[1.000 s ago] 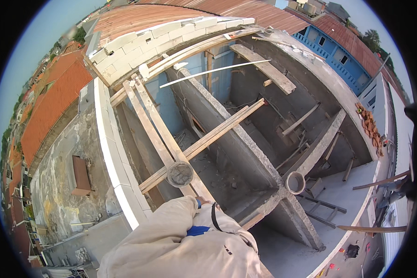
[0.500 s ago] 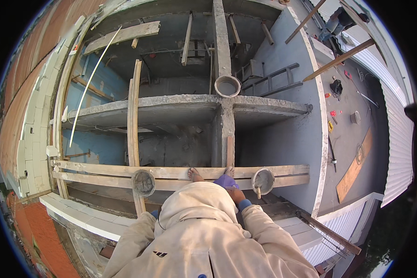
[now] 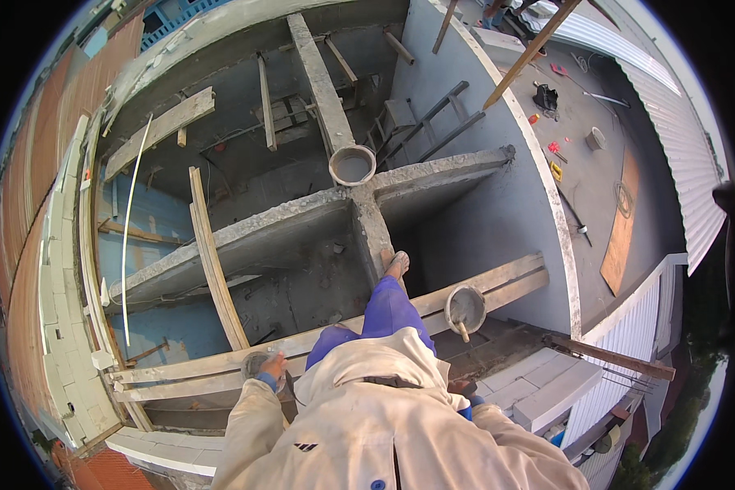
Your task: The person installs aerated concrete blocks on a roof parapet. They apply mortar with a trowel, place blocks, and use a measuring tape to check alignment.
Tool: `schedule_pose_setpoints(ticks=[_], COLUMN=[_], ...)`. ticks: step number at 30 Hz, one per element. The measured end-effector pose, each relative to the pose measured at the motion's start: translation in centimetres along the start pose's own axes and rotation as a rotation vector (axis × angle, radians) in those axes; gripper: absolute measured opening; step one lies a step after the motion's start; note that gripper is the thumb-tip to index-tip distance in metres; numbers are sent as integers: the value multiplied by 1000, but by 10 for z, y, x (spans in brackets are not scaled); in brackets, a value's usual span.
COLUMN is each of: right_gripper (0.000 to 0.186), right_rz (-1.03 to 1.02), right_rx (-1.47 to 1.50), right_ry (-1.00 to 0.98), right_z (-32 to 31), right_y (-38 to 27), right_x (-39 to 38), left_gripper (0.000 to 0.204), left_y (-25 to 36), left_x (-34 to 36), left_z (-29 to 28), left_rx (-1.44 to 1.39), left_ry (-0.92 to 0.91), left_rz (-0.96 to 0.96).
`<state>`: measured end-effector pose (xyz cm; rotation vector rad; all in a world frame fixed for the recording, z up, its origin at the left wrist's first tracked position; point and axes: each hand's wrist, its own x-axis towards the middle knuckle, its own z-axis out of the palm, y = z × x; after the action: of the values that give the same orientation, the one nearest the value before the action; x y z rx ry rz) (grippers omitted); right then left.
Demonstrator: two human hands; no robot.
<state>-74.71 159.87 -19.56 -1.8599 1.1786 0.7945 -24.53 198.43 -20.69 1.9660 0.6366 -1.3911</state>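
My left hand (image 3: 275,367) is low on the left, fingers apart, overlapping the view of a round mortar bucket (image 3: 254,365) on the planks; whether it touches the bucket is unclear. Beside my right hip, my right hand (image 3: 463,386) is in shadow, its fingers too dark to read. Near it on the planks stands a second mortar bucket (image 3: 465,306) with a tool handle (image 3: 463,331) sticking out. My bare foot (image 3: 398,265) rests on the concrete beam (image 3: 373,229) ahead. Farther along that beam sits another bucket (image 3: 353,166) of grey mortar.
Two long planks (image 3: 510,278) bridge deep openings between concrete beams. A ladder (image 3: 433,122) leans below by the grey wall (image 3: 498,188). Loose boards (image 3: 214,253) cross at left. On the right-hand slab lie a plywood sheet (image 3: 622,220) and tools. White blocks (image 3: 539,384) line the near edge.
The view has turned, and one foot has stepped forward from the planks onto the beam. My left hand has come into sight by the left bucket; my right hand has drawn back beside my hip.
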Motion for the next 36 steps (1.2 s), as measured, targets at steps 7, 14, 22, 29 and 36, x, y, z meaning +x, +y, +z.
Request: schedule_pose_setpoints(ticks=[7, 14, 22, 29, 36], right_gripper=[33, 24, 24, 20, 23], right_rz=[10, 170, 385, 538, 736], right_rx=[193, 1157, 1296, 1542, 1810], right_ry=[59, 333, 447, 380, 401], right_z=[-81, -273, -279, -151, -164], right_y=[-28, -64, 28, 15, -65], right_x=[76, 135, 117, 98, 140], left_gripper=[74, 62, 65, 56, 58], left_y=[156, 359, 461, 498, 691], left_x=[23, 18, 10, 17, 58], left_z=[46, 124, 168, 221, 315], left_rx=[-21, 446, 448, 845, 971], left_ry=[-59, -18, -29, -24, -69], left_rz=[-36, 249, 252, 46, 239])
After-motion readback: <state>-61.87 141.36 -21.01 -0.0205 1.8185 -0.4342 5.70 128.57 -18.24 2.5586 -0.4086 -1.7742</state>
